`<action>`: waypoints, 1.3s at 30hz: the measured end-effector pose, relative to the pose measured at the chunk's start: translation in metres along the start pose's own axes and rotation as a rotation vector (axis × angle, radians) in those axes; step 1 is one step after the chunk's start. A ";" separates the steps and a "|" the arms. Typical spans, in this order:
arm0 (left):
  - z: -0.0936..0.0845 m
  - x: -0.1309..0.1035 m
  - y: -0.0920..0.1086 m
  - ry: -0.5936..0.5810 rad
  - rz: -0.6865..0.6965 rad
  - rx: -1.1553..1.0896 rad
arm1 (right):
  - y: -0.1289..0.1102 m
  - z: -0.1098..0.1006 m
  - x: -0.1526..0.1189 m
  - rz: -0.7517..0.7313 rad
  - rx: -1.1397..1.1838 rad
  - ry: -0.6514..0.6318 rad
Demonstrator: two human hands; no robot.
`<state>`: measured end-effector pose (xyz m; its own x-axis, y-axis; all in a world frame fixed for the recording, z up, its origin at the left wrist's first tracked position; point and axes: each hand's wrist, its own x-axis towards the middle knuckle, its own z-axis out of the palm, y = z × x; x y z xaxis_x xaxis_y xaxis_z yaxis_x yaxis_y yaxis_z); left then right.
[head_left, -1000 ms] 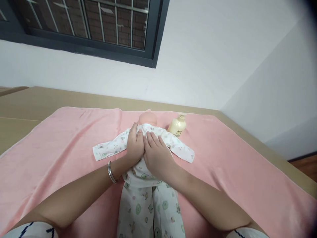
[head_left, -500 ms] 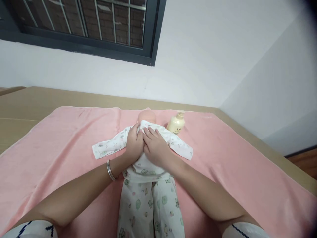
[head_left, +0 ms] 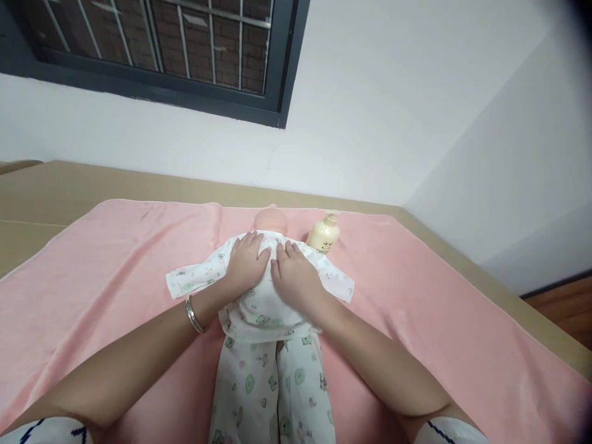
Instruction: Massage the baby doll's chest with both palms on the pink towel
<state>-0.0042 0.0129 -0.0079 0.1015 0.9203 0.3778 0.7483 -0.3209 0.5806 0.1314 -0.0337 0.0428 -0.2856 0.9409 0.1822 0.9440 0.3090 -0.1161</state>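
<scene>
A baby doll lies on the pink blanket, its bare head (head_left: 271, 221) toward the wall. It wears a white long-sleeved top (head_left: 263, 311) with small printed figures and matching trousers (head_left: 250, 382). Flat on the left side of the top's upper part rests my left hand (head_left: 246, 264), fingers stretched out, a silver bangle on that wrist. My right hand (head_left: 297, 275) lies flat on the right side, fingers extended. A narrow strip of cloth shows between the two hands. Both sleeves spread outward. A cream pump bottle (head_left: 324, 234) stands just right of the doll's head.
The pink blanket (head_left: 115, 259) covers most of a wooden surface (head_left: 139, 182). Behind it rises a white wall (head_left: 361, 111) with a dark-framed, barred window (head_left: 185, 43) at upper left. A brown wooden panel (head_left: 564, 305) shows at far right.
My hands have moved apart from the middle of the top; the left one has flattened from its curled pose. The view has shifted slightly.
</scene>
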 end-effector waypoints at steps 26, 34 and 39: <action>-0.002 -0.030 0.031 -0.034 0.065 0.133 | 0.033 0.002 0.028 0.027 0.178 -0.028; -0.002 -0.001 0.002 -0.054 -0.030 0.059 | 0.007 -0.006 0.002 -0.056 0.041 -0.014; 0.003 -0.008 0.006 -0.009 0.008 0.100 | 0.024 0.003 0.022 0.062 0.182 0.021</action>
<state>0.0016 0.0044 -0.0092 0.1129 0.9200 0.3753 0.8093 -0.3043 0.5025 0.1470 -0.0053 0.0410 -0.2228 0.9562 0.1897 0.9133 0.2728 -0.3024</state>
